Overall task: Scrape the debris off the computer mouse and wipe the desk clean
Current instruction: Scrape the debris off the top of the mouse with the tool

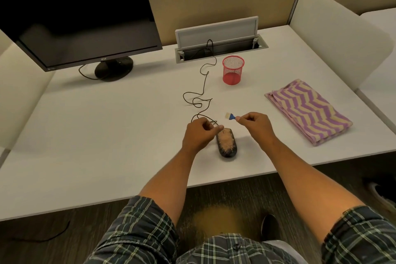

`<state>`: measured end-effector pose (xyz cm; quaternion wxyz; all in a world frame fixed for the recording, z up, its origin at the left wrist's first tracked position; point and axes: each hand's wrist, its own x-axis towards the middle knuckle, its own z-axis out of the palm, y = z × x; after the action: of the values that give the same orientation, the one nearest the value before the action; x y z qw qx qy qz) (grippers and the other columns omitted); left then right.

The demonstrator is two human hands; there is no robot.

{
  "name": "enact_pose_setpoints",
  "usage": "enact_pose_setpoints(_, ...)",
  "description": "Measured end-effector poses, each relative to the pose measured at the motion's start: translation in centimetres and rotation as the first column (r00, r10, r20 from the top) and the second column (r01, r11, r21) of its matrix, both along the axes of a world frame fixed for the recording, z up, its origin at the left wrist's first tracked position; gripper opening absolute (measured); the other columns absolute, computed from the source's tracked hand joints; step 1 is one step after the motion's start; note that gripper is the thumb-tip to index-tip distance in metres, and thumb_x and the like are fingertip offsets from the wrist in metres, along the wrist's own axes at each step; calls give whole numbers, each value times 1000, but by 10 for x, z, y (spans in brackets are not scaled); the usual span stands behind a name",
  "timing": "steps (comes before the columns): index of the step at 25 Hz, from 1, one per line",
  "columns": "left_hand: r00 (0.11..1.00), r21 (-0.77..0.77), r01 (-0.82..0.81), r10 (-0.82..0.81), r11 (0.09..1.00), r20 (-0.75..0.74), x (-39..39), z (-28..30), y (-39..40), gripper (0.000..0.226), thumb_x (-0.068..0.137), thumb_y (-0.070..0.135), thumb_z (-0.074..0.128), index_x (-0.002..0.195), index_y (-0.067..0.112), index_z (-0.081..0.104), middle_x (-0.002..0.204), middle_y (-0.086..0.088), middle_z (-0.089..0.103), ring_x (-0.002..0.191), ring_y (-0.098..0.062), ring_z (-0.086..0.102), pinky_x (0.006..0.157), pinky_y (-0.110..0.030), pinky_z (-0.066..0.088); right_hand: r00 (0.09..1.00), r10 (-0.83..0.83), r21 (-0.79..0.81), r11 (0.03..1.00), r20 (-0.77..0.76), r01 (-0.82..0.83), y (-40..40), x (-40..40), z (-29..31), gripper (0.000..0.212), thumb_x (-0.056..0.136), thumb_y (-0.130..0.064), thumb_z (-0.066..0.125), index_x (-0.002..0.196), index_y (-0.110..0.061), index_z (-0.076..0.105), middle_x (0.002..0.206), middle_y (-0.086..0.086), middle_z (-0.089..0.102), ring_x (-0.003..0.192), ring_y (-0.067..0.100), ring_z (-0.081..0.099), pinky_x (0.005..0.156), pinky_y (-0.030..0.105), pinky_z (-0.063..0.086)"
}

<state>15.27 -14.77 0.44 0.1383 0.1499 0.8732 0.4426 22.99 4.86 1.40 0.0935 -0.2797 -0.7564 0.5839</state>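
White tabletop [107, 135] carries the debris-covered mouse [227, 144] near the front edge. Left hand [199, 135] pinches its far end, likely steadying it; right hand [255, 123] grips a small brush [230, 116], poised for sweeping. Striped cloth [308, 111] waits right.

The left hand [200, 133] hides the mouse's [226, 146] front (perhaps touching it).
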Motion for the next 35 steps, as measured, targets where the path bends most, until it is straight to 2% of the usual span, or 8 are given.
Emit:
enact_pose_setpoints(2,1000,0,20,-20,1000,-7,9,-7,-5,48,68,61,83,89,23,65,88,7,66,82,-8,61,69,-25,52,998,-23,-12,1000,61,24,5,3,-9,32,87,-31,74,84,0,69,66,0,62,57,12,52,57,27,43)
enact_pose_setpoints(4,999,-9,41,-41,999,25,17,-13,-10,66,59,63,88,105,25,63,103,8,64,94,-7,60,76,-23,51,988,-33,-26,999,149,37,7,6,-18,34,89,-32,71,89,2,69,77,7,68,61,16,57,59,27,46)
enact_pose_setpoints(8,990,-68,125,-120,990,71,28,-25,-16,113,46,66,91,140,24,47,137,3,53,124,-16,49,104,-35,45,972,-35,10,999,232,34,11,6,-31,35,92,-32,67,94,2,69,87,11,73,76,19,65,79,34,52)
enact_pose_setpoints(13,975,-203,210,-189,956,116,29,-26,-11,135,47,69,89,157,29,23,163,2,27,148,-21,25,120,-45,25,968,44,44,997,247,-57,6,0,-31,31,90,-35,67,85,-5,71,89,7,73,87,23,67,88,39,52)
enact_pose_setpoints(15,964,-238,243,-207,940,164,32,-29,-8,137,50,70,87,159,32,13,166,5,16,153,-22,12,122,-49,20,969,44,58,996,243,-60,7,3,-35,30,89,-37,68,82,-8,71,88,6,73,87,22,66,87,40,52)
enact_pose_setpoints(18,960,-250,251,-207,935,189,33,-35,-6,137,51,71,86,159,36,9,168,9,8,154,-20,1,122,-51,13,972,51,29,998,231,-60,9,5,-35,29,89,-38,68,82,-10,69,86,4,73,84,19,66,87,39,53)
enact_pose_setpoints(22,964,-231,230,-190,945,184,30,-39,-6,136,51,71,86,158,37,11,168,8,8,154,-20,3,122,-52,15,975,67,44,996,214,-79,7,6,-35,27,89,-37,68,77,-14,67,89,7,72,88,24,66,88,40,52)
enact_pose_setpoints(35,959,-274,268,-227,924,172,30,-42,-4,127,58,67,86,158,43,11,168,11,-5,154,-19,-7,120,-53,8,986,58,-22,998,159,-55,10,13,-40,31,86,-35,73,84,-4,71,85,7,74,77,13,63,81,31,52)
